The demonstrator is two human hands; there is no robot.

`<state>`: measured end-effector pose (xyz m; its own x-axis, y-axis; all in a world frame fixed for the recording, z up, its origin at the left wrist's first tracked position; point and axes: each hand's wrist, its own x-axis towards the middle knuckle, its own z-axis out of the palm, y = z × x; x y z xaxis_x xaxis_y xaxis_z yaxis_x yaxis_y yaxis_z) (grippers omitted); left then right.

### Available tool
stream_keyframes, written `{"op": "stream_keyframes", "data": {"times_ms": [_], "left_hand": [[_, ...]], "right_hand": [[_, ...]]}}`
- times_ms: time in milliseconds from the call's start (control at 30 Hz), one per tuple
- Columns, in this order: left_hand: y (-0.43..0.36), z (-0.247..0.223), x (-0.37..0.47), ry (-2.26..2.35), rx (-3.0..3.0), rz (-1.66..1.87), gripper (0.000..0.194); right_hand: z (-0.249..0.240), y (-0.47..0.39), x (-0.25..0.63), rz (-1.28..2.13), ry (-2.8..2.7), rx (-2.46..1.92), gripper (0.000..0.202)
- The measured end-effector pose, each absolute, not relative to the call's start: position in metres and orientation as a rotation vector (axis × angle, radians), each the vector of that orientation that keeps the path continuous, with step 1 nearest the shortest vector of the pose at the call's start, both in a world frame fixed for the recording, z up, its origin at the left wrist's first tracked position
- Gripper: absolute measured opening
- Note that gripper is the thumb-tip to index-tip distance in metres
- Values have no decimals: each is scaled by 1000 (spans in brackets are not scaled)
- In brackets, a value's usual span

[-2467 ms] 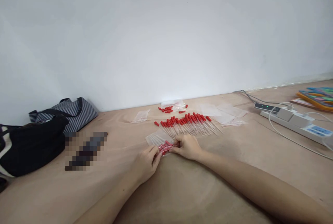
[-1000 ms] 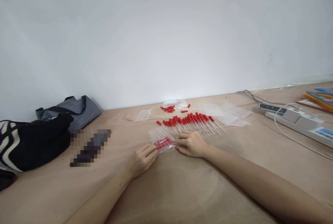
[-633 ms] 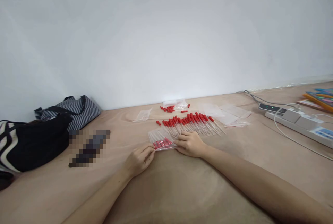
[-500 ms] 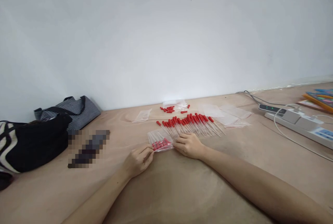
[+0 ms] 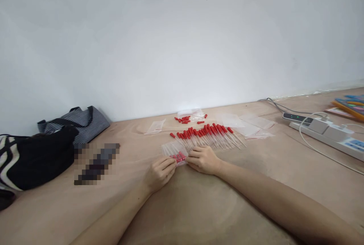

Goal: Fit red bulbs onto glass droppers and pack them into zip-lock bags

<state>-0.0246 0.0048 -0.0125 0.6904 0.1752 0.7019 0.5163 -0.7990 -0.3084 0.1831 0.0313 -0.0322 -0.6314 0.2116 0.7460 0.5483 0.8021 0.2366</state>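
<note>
A clear plastic bag (image 5: pixel 174 149) lies flat on the table, with several red-capped droppers inside, their red ends toward me. My left hand (image 5: pixel 161 173) pinches the bag's near edge from the left. My right hand (image 5: pixel 203 160) has its fingers closed on the right end of the same edge, close to my left fingertips. Just beyond my right hand, a row of loose red-capped droppers (image 5: pixel 213 135) is spread out side by side, thin clear stems toward me. My fingers hide part of the bag's edge.
Loose red caps (image 5: pixel 185 120) lie near the wall beside flat plastic bags (image 5: pixel 250 125). A small bag (image 5: pixel 155 127) sits left of them. On the right is a power strip (image 5: pixel 327 138) with cables; on the left, a black bag (image 5: pixel 42 154) and a striped bag (image 5: pixel 91 123).
My left hand has slid right along the bag's near edge, covering some red ends. My right hand has shifted slightly left, so the hands are closer together.
</note>
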Motion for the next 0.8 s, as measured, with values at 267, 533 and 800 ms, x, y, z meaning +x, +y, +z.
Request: {"op": "stream_keyframes", "data": {"times_ms": [267, 533, 800], "left_hand": [[7, -14, -21, -528, -2395, -913, 12], [6, -10, -14, -495, -2343, -883, 17], [4, -6, -18, -468, -2330, -848, 14]], "right_hand": [[-32, 31, 178, -570, -2256, -564, 17], [-31, 28, 172, -575, -2206, -515, 17], [-29, 28, 167, -578, -2231, -541, 16]]}}
